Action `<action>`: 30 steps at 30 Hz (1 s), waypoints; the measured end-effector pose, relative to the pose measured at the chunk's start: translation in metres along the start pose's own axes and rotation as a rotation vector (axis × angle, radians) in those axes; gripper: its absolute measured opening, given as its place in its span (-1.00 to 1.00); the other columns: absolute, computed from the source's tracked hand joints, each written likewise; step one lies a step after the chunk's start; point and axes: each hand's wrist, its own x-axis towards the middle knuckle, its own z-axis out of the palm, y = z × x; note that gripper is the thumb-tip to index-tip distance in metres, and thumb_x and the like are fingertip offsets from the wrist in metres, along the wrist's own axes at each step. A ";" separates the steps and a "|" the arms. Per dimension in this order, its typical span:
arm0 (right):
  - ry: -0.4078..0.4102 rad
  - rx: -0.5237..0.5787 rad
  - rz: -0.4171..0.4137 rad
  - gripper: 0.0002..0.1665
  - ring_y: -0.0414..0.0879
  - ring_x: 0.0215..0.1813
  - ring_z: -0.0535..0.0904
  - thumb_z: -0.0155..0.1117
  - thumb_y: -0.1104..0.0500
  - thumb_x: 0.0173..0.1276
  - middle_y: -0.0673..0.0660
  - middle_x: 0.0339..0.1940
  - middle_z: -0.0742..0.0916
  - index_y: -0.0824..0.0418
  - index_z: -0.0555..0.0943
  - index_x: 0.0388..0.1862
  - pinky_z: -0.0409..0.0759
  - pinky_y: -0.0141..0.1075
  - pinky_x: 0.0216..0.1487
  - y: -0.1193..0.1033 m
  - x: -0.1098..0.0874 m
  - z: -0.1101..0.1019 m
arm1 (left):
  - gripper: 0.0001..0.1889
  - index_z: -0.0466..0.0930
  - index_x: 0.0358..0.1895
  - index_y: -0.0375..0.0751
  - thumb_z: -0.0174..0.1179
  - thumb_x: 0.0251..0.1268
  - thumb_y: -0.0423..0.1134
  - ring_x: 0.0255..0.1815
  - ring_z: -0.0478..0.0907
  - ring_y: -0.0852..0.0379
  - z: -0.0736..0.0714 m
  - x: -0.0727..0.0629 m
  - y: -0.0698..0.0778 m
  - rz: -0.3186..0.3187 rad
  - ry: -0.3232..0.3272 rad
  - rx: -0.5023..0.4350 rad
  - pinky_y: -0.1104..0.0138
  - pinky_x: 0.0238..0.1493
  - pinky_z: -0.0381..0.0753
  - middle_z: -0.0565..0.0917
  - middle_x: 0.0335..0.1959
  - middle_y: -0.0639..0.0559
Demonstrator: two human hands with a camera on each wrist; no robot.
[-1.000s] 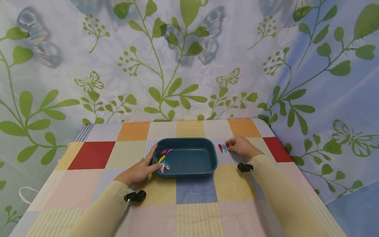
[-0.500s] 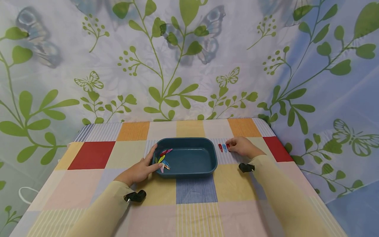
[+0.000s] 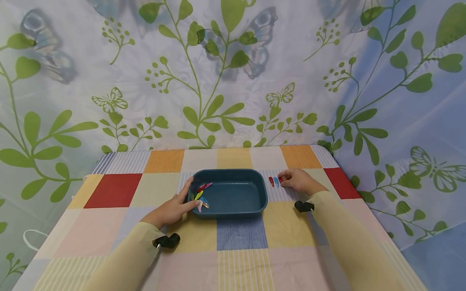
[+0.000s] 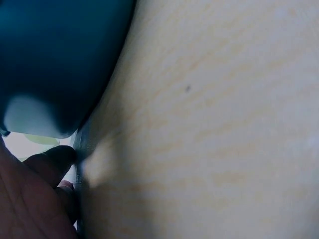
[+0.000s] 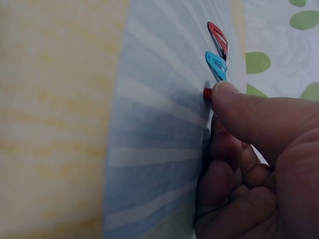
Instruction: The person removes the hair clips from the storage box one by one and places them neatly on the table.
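Observation:
A dark teal plastic tray (image 3: pixel 233 214) stands on the patchwork cloth, with several colourful snap hair clips (image 3: pixel 198 195) lying at its left end. My left hand (image 3: pixel 172 210) holds the tray's left end, the thumb over the near-left rim and the fingers along the left side. In the left wrist view the tray's wall (image 4: pixel 55 59) hides part of that hand. To the right of the tray, my right hand (image 3: pixel 298 180) pinches a red hair clip (image 5: pixel 207 93) against the cloth, mostly covered by the thumb. Beside it lie a blue hair clip (image 3: pixel 276 182) and another red clip (image 3: pixel 271 181).
The patchwork tablecloth (image 3: pixel 242 270) covers the table. A printed curtain (image 3: pixel 233 81) with leaves and butterflies hangs right behind the table and along its right side. A white cable loop (image 3: pixel 32 232) shows at the left edge.
My right hand has shifted very slightly to the right with the red hair clip, widening the gap to the blue one. The left hand and tray stay in place.

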 end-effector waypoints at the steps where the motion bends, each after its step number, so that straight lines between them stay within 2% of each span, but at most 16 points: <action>1: -0.001 0.000 -0.002 -0.51 0.03 -0.05 0.52 0.43 0.17 0.45 0.13 -0.18 0.69 0.28 0.66 0.32 0.49 -0.26 -0.07 0.000 -0.001 0.000 | -0.03 -0.48 0.67 0.61 0.10 0.52 0.32 0.70 -0.53 -0.54 0.000 0.000 0.000 0.001 0.000 0.000 -0.55 0.52 -0.35 -0.30 0.79 -0.05; 14: 0.000 0.023 0.011 -0.49 0.02 -0.04 0.52 0.43 0.19 0.45 0.12 -0.18 0.68 0.31 0.65 0.34 0.51 -0.27 -0.05 -0.004 -0.004 0.000 | -0.04 -0.47 0.70 0.53 0.09 0.55 0.29 0.69 -0.51 -0.57 -0.002 -0.001 0.001 0.021 -0.003 0.007 -0.54 0.53 -0.35 -0.31 0.79 -0.04; 21: 0.000 0.015 0.007 -0.49 0.01 -0.05 0.52 0.43 0.18 0.44 0.12 -0.19 0.68 0.31 0.66 0.32 0.50 -0.29 -0.07 -0.002 -0.003 0.001 | -0.04 -0.48 0.68 0.60 0.10 0.55 0.28 0.70 -0.52 -0.53 -0.001 -0.001 0.001 0.003 -0.001 -0.007 -0.52 0.55 -0.36 -0.31 0.79 0.01; 30: -0.003 0.035 0.008 -0.49 0.00 -0.05 0.52 0.44 0.19 0.44 0.12 -0.19 0.68 0.31 0.66 0.32 0.51 -0.30 -0.09 -0.001 -0.002 0.000 | -0.04 -0.48 0.68 0.59 0.09 0.55 0.29 0.70 -0.55 -0.51 -0.001 0.001 -0.002 0.009 -0.006 -0.019 -0.52 0.54 -0.39 -0.32 0.79 0.01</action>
